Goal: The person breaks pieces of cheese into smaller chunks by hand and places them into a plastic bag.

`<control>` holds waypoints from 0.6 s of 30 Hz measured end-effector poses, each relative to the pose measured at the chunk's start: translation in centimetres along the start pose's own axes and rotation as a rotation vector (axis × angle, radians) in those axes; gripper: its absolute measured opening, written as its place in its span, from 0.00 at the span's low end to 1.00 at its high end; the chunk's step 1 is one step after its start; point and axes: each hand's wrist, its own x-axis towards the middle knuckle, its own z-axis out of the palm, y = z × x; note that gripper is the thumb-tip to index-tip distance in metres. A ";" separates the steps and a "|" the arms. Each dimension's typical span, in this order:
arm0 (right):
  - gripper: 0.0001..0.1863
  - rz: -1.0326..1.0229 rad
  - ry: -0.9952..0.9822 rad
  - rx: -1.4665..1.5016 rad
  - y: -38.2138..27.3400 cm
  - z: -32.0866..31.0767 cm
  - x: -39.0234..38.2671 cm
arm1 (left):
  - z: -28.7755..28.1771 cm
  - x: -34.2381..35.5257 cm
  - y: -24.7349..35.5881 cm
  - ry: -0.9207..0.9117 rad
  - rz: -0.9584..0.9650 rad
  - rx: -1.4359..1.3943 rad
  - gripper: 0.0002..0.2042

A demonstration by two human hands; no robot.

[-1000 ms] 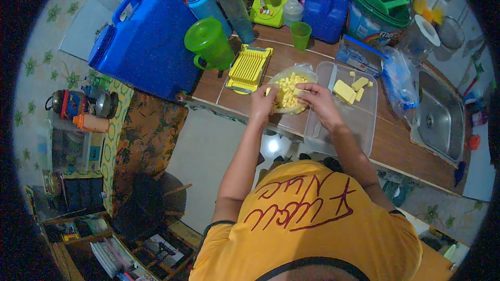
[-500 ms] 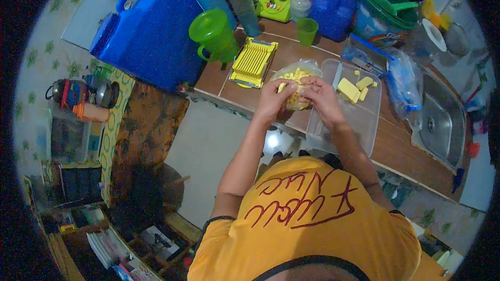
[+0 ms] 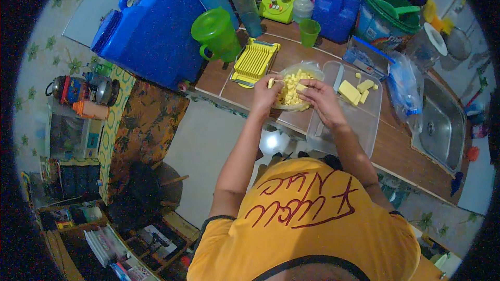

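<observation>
A bowl [image 3: 292, 105] lined with clear plastic holds many small yellow cubes, which look like cheese. Over its left rim, my left hand [image 3: 264, 97] is closed, pinching a yellow piece [image 3: 271, 83] between thumb and fingers. My right hand [image 3: 323, 102] is closed on another small yellow piece [image 3: 301, 87] above the bowl's right side. To the right, a clear plastic tray [image 3: 338, 137] carries a larger yellow block [image 3: 349, 93] and several smaller chunks. A yellow slicer [image 3: 255, 61] with parallel slots lies left of the bowl, touched by neither hand.
Behind the bowl stand a green pitcher [image 3: 214, 33], a green cup [image 3: 309, 33] and blue jugs [image 3: 151, 31]. A plastic bag [image 3: 405, 85] and a steel sink [image 3: 442, 122] are at the right. The counter's front edge [image 3: 234, 105] runs before me.
My hands, which were together over the bowl, have drawn apart, each with a yellow piece in its fingers. More of the cubes in the bowl now shows between them.
</observation>
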 end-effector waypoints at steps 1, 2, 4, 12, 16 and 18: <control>0.13 0.004 0.026 -0.019 -0.1 0.2 0.0 | 0.0 0.0 0.0 0.012 0.034 0.049 0.09; 0.13 0.003 0.025 -0.019 0.0 0.0 0.1 | -0.1 0.2 -0.1 0.013 0.035 0.049 0.09; 0.14 0.012 0.020 -0.060 0.3 -0.3 0.3 | -0.3 0.7 -0.4 -0.054 0.016 0.082 0.10; 0.13 -0.023 0.029 -0.062 0.5 -0.9 0.6 | 1.0 -1.7 2.5 -0.164 0.022 0.005 0.11; 0.13 -0.003 -0.014 -0.090 -0.1 -0.3 0.3 | 0.5 -1.5 1.9 -0.226 0.032 -0.020 0.10; 0.13 -0.004 -0.019 -0.058 0.0 0.1 0.4 | 0.4 -1.3 1.4 -0.231 0.044 -0.048 0.09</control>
